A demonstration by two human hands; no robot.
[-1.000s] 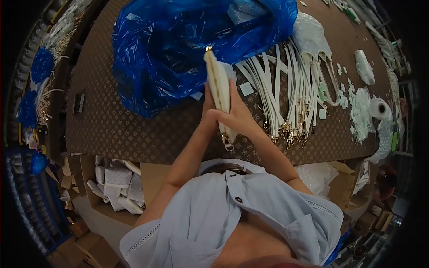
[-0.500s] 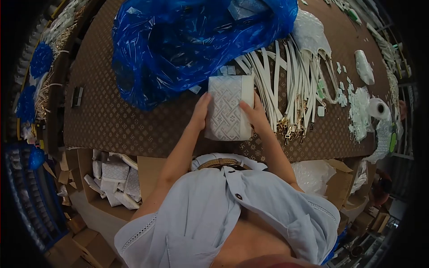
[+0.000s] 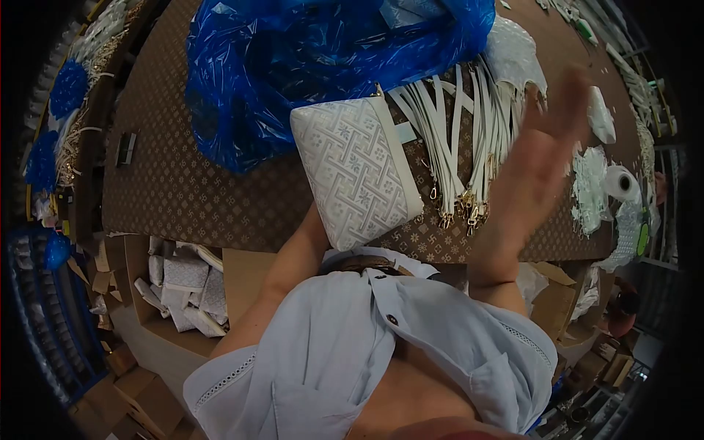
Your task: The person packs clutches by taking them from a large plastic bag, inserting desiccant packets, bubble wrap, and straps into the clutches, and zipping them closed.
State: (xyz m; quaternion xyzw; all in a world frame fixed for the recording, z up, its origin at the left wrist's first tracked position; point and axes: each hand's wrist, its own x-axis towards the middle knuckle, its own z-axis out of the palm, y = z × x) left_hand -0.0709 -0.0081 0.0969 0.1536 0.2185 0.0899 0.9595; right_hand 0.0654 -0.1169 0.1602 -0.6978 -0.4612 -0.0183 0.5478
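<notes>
A white patterned pouch bag (image 3: 356, 172) with a plain cream edge and a small gold ring at its top corner is held up, tilted, above the table's front. My left hand (image 3: 317, 224) supports it from behind, its fingers hidden by the bag. Off to the right, my right hand (image 3: 539, 172) is raised and blurred by motion, fingers stretched out and nothing visible in it. Close to its left lie several white straps (image 3: 469, 139) with gold clasps. Behind the pouch bag spreads a large crumpled blue plastic bag (image 3: 242, 88).
A brown patterned table (image 3: 220, 213) lies under everything. On its right are a clear plastic wrap (image 3: 513, 51), small packets (image 3: 588, 191) and a white roll (image 3: 622, 182). Below left, an open cardboard box (image 3: 139, 279) contains several wrapped pouches (image 3: 187, 282).
The pouch bag has been lifted and tilted toward me, its patterned face now larger. My right hand has let go of it and swung up to the right; my left hand has gone behind it.
</notes>
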